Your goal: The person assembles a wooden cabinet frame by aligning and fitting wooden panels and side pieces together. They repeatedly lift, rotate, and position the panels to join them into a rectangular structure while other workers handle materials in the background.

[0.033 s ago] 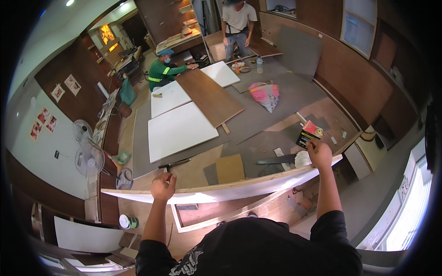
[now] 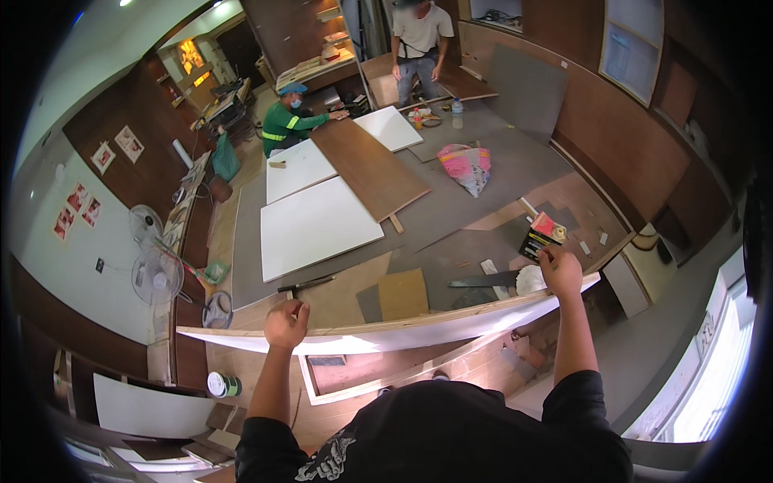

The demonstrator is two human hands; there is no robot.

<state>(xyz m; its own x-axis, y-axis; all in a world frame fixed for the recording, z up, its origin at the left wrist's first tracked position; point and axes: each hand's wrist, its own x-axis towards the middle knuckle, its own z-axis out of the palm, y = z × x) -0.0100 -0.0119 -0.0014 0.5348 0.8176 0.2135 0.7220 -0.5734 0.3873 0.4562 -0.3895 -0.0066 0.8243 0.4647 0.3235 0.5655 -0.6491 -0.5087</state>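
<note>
so there's a long white-faced board [image 2: 419, 332] with a pale wood edge, lying crosswise right in front of the wearer, along the near side of the work surface [image 2: 459, 211]. left hand [image 2: 286, 325] is at its edge toward the left end, fingers curled in, but i can't tell if they're actually gripping it. right hand [image 2: 561, 272] is over by the right end, fingers bent too, and again can't tell if they grasp anything. that one's just beside a black and red box [image 2: 543, 235] and a white bundle [image 2: 530, 279], with a saw blade [image 2: 481, 282] next to the bundle. brown sheet [image 2: 403, 295] lies beyond the board's middle. further out, a brown panel [image 2: 366, 165] lies across white panels [image 2: 314, 233], with a co-worker in green [image 2: 278, 121] reaching onto it.
</note>
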